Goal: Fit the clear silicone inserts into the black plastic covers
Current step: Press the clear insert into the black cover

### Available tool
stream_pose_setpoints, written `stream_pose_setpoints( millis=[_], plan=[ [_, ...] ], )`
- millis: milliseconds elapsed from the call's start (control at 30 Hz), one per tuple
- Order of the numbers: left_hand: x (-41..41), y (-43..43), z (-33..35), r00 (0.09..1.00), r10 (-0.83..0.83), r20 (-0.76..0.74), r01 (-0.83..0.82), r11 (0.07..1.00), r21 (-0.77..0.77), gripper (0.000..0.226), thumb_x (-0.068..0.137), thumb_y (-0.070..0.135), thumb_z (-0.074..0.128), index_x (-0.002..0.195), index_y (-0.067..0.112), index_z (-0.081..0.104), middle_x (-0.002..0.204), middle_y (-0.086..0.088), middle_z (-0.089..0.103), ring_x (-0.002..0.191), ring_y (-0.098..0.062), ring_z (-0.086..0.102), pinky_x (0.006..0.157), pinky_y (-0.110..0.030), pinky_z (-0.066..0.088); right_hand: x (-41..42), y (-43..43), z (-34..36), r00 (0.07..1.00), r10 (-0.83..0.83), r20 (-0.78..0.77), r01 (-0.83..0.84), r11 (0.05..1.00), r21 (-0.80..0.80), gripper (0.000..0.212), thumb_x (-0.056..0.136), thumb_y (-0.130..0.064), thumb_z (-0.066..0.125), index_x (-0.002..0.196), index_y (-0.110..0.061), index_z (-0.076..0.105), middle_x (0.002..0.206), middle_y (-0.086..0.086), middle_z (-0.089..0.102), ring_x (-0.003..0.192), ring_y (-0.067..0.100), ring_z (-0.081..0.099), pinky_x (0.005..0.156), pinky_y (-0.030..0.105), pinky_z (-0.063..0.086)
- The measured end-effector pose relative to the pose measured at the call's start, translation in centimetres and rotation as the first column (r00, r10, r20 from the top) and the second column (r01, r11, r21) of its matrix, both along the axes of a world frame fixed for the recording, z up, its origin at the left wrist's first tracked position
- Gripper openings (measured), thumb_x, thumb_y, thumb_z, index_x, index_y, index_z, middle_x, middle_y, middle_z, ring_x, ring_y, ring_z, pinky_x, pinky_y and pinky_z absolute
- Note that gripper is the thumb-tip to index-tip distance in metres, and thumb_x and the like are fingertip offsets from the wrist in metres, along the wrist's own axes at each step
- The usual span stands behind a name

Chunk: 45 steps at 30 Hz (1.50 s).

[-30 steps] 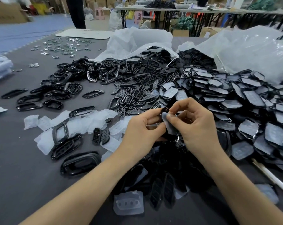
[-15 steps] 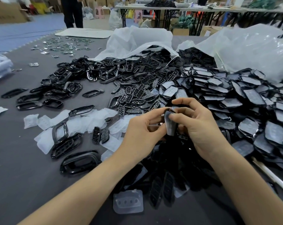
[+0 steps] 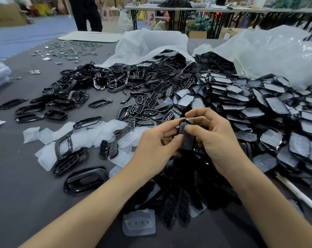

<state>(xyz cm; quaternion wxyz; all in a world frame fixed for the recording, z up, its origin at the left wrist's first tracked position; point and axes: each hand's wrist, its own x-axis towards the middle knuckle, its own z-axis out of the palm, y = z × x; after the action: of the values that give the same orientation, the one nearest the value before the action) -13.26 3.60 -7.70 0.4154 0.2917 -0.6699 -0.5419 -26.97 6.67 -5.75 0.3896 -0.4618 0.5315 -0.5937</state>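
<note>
Both hands meet above the middle of the grey table around one black plastic cover with a clear silicone insert lying in it. My left hand pinches the cover's left edge between thumb and fingers. My right hand holds its right side, the thumb pressing on the insert's face. Loose clear inserts lie spread to the left, and one more clear insert sits near the front edge.
A heap of black covers spills from a white bag at the back. Covers with inserts are piled on the right beside a clear bag. Black frames lie to the left. A person stands beyond the table.
The cover has turned in my hands and sunk slightly lower, its insert side facing me more. My right thumb has shifted onto the insert. The person at the back has stepped right.
</note>
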Motion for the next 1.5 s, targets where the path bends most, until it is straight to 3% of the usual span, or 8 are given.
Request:
stream_pose_setpoints(
  millis=[233, 400, 500, 700, 900, 1133, 1267, 1500],
  plan=[
    [0.1, 0.0, 0.1, 1.0, 0.01, 0.03, -0.009, 1.0, -0.019, 0.046, 0.092, 0.0, 0.057, 0.114, 0.041, 0.059, 0.099, 0.012, 0.074, 0.085, -0.007, 0.071, 0.062, -0.017, 0.053, -0.1, 0.1, 0.0, 1.0, -0.001, 0.02, 0.001, 1.0, -0.014, 0.024, 0.082, 0.009, 0.06, 0.089, -0.013, 0.065, 0.074, -0.001, 0.061, 0.053, -0.004, 0.052, 0.05, 0.009, 0.039],
    [0.0, -0.1, 0.0, 0.996, 0.047, 0.078, -0.043, 0.998, -0.047, 0.046, 0.083, 0.018, 0.058, 0.119, 0.046, 0.055, 0.105, -0.007, 0.072, 0.09, -0.035, 0.068, 0.081, -0.052, 0.056, 0.1, -0.1, -0.4, 0.998, -0.056, 0.021, 0.057, 0.998, -0.021, 0.025, 0.083, 0.008, 0.061, 0.083, -0.017, 0.066, 0.071, -0.003, 0.059, 0.051, -0.004, 0.051, 0.048, 0.01, 0.04],
    [0.1, -0.4, -0.3, 0.995, 0.082, 0.053, -0.082, 0.997, 0.001, 0.043, 0.09, 0.008, 0.059, 0.118, 0.04, 0.059, 0.108, -0.005, 0.071, 0.095, -0.019, 0.07, 0.083, -0.044, 0.057, -0.2, -0.1, -0.4, 0.997, -0.071, 0.044, 0.071, 0.997, -0.005, 0.025, 0.085, 0.005, 0.06, 0.086, -0.018, 0.068, 0.076, 0.0, 0.059, 0.051, 0.002, 0.052, 0.046, 0.015, 0.043],
    [0.0, -0.3, 0.2, 0.989, 0.142, -0.052, -0.133, 0.982, 0.136, 0.034, 0.093, -0.005, 0.052, 0.112, 0.02, 0.066, 0.092, -0.007, 0.074, 0.078, -0.009, 0.071, 0.062, -0.023, 0.057, -0.5, -0.1, -0.4, 1.0, -0.016, 0.027, 0.015, 1.0, 0.027, 0.026, 0.087, 0.006, 0.056, 0.091, -0.015, 0.071, 0.068, -0.002, 0.061, 0.047, 0.009, 0.053, 0.049, 0.022, 0.048],
    [0.0, -0.4, 0.5, 0.976, 0.152, -0.153, -0.102, 0.951, 0.292, 0.03, 0.092, -0.008, 0.051, 0.104, 0.015, 0.067, 0.076, -0.002, 0.074, 0.071, -0.011, 0.07, 0.062, -0.025, 0.058, -0.4, -0.2, -0.7, 0.999, 0.014, 0.049, -0.015, 1.0, 0.015, 0.023, 0.088, 0.006, 0.055, 0.089, -0.012, 0.07, 0.067, -0.003, 0.063, 0.049, 0.014, 0.055, 0.051, 0.027, 0.05],
    [0.4, -0.6, 0.2, 0.961, 0.277, -0.003, -0.277, 0.96, 0.032, 0.031, 0.083, -0.005, 0.054, 0.09, 0.025, 0.06, 0.064, -0.002, 0.069, 0.062, -0.035, 0.058, 0.061, -0.044, 0.05, 0.0, -0.2, -0.7, 0.998, 0.028, 0.047, -0.028, 1.0, -0.003, 0.024, 0.087, 0.008, 0.055, 0.087, -0.011, 0.07, 0.07, 0.004, 0.062, 0.047, 0.014, 0.054, 0.05, 0.028, 0.05],
    [0.2, -0.6, 0.3, 0.965, 0.254, -0.061, -0.235, 0.947, 0.217, 0.025, 0.086, -0.008, 0.05, 0.089, 0.017, 0.052, 0.062, -0.002, 0.063, 0.056, -0.015, 0.063, 0.048, -0.028, 0.052, 0.2, -0.1, -0.8, 0.999, 0.053, -0.012, -0.053, 0.998, -0.031, 0.026, 0.088, 0.007, 0.055, 0.086, -0.015, 0.069, 0.068, 0.0, 0.061, 0.047, 0.013, 0.057, 0.051, 0.027, 0.052],
    [0.1, -0.7, 1.1, 0.962, 0.224, -0.156, -0.134, 0.887, 0.443, 0.027, 0.09, 0.002, 0.053, 0.071, 0.018, 0.064, 0.06, -0.001, 0.061, 0.042, -0.008, 0.046, 0.037, -0.016, 0.036, 0.5, 0.0, -1.0, 0.993, 0.115, -0.007, -0.115, 0.991, -0.069, 0.023, 0.088, 0.009, 0.055, 0.09, -0.013, 0.061, 0.074, -0.009, 0.064, 0.052, 0.014, 0.063, 0.056, 0.025, 0.055]
  ],
)
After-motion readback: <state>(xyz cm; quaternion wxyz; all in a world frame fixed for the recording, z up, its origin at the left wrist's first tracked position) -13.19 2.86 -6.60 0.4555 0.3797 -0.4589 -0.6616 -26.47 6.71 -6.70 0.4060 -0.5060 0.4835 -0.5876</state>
